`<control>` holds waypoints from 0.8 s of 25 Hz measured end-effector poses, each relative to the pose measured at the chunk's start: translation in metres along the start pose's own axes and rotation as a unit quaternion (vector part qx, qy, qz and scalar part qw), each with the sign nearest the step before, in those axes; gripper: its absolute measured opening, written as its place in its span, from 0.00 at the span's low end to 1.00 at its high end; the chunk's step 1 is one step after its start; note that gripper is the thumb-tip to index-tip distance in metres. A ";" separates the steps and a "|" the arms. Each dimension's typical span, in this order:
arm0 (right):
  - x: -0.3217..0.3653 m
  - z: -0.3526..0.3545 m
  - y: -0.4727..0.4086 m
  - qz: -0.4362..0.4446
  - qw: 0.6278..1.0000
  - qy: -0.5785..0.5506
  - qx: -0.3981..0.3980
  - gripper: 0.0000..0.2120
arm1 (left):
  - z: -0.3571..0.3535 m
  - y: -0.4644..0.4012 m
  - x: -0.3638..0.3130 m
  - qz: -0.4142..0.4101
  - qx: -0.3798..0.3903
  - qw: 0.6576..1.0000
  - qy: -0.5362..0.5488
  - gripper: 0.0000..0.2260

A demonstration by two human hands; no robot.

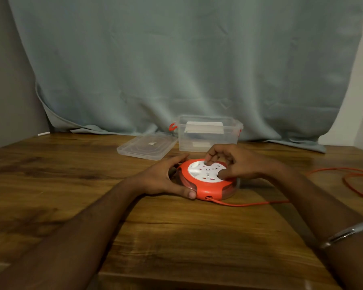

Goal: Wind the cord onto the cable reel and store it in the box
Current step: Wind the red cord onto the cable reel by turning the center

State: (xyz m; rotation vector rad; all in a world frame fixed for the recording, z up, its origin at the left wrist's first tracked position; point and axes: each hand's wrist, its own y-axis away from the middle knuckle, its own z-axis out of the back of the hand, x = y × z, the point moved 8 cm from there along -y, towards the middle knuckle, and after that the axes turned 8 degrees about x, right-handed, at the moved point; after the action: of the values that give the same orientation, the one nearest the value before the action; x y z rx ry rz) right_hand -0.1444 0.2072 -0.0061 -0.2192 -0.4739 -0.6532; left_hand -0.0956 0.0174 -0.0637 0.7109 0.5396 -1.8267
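Observation:
A round orange cable reel [210,188] with a white socket face lies flat on the wooden table [176,237]. My left hand [161,178] grips its left rim, thumb at the front edge. My right hand [235,162] rests on top, fingertips pressed on the white face. An orange cord [260,204] leaves a hole at the reel's front and runs right, looping near the table's right edge. Behind the reel stands a clear plastic box [210,132] with orange latches, open, with something white inside.
The box's clear lid [147,145] lies flat to the left of the box. A pale blue curtain [176,59] hangs behind the table. A bangle [344,234] sits on my right forearm.

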 end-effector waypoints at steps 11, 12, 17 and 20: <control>0.004 0.003 0.007 -0.021 1.000 -0.013 -0.004 0.27 | 0.002 0.005 -0.008 -0.035 -0.028 0.999 -0.012 0.56; 0.005 0.003 0.007 -0.026 1.000 -0.003 -0.011 0.27 | 0.004 0.005 -0.009 -0.037 -0.036 0.999 -0.015 0.56; 0.011 0.000 0.004 -0.034 0.998 0.028 -0.039 0.23 | 0.005 0.008 -0.012 -0.051 -0.061 0.997 -0.018 0.57; 0.014 -0.002 0.002 -0.045 0.996 0.043 -0.060 0.22 | 0.006 0.008 -0.011 -0.057 -0.072 0.996 -0.019 0.57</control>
State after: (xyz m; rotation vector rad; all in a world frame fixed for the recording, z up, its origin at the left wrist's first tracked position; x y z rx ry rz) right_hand -0.1327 0.2002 -0.0012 -0.2830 -0.3645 -0.7772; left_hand -0.0864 0.0182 -0.0519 0.5568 0.6914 -1.8824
